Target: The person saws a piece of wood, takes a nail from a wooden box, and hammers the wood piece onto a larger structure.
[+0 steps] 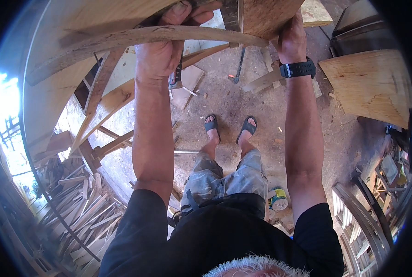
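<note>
Overhead at the top of the view, my left hand (157,53) is wrapped round a long, bowed wooden strip (206,33), with its fingertips showing above it. A dark tool (176,76) with a rounded end shows beside that wrist; whether the hand also holds it I cannot tell. A wide pale wooden panel (81,32) adjoins the strip on the left. My right hand (292,41), below a black wristwatch, grips the edge of a brown wooden board (270,16) at the strip's right end. Most of its fingers are hidden behind the board.
A heap of thin wood offcuts (88,207) lies at the lower left. Wooden braces (109,104) stand nearby. At the right are a plywood panel (370,83) and stacked slats (358,231). A yellow-labelled container (278,198) and an orange-marked tool (236,77) rest on the floor.
</note>
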The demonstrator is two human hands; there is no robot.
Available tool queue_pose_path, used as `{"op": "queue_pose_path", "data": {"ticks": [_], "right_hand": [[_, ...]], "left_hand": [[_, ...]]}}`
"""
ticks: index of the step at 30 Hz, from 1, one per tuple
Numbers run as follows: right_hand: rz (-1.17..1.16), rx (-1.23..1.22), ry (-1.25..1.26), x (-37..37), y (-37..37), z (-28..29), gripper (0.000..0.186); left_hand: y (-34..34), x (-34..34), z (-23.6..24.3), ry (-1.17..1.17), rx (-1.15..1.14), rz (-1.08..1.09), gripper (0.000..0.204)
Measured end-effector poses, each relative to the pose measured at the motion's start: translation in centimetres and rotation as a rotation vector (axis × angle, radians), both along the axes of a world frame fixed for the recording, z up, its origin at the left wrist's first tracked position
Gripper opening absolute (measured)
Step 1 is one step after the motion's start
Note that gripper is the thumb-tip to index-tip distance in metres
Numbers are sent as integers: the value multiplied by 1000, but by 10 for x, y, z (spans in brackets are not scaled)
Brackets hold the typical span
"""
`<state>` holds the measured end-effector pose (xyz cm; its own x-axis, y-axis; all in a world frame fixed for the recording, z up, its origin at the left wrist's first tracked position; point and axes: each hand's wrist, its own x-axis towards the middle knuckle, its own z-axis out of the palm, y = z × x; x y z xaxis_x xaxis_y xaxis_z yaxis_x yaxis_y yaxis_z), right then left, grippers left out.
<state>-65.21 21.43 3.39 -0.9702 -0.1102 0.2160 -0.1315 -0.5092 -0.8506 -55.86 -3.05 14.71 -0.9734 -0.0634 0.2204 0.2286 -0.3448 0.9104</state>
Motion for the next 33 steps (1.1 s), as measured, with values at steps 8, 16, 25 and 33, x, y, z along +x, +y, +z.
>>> {"op": "queue_pose_path", "data": {"ticks": [8,16,25,33], "right_hand": [[-15,13,24,1,-2,5,67],[45,-9,66,-3,3,1,66],[44,-45,14,1,0,8,65],[9,-41,-34,3,-2,10,59]], "left_hand": [[0,0,-1,-30,41,-5,40],[-2,2,-2,-33,24,63,29],[-1,-1,-2,-17,64,-4,34],[-3,-4,-8,-4,144,-100,27]]}}
